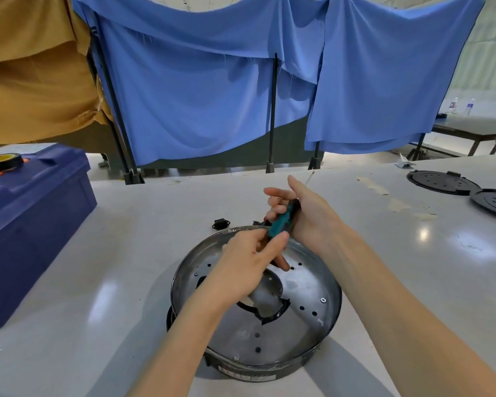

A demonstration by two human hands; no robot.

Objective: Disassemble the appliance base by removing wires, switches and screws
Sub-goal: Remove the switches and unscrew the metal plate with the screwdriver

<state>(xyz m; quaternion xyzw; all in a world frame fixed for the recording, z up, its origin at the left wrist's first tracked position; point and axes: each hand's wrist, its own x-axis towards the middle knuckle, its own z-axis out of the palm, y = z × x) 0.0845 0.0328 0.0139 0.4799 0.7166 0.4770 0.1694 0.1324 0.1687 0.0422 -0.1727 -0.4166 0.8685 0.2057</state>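
The round metal appliance base (307, 328) lies open side up on the white table, with a jagged hole in its middle and a few screws around the floor. Above its far rim I hold a screwdriver with a green and black handle (281, 222). My right hand (307, 213) has its fingers loosely curled around the upper handle. My left hand (249, 265) pinches the lower end of the handle. A small black switch part (221, 224) lies on the table just beyond the base.
A dark blue plastic crate (35, 213) with a tape roll (2, 162) on top stands at the left. Two black round plates (447, 183) lie at the far right. Blue cloth (212, 96) hangs on stands behind the table.
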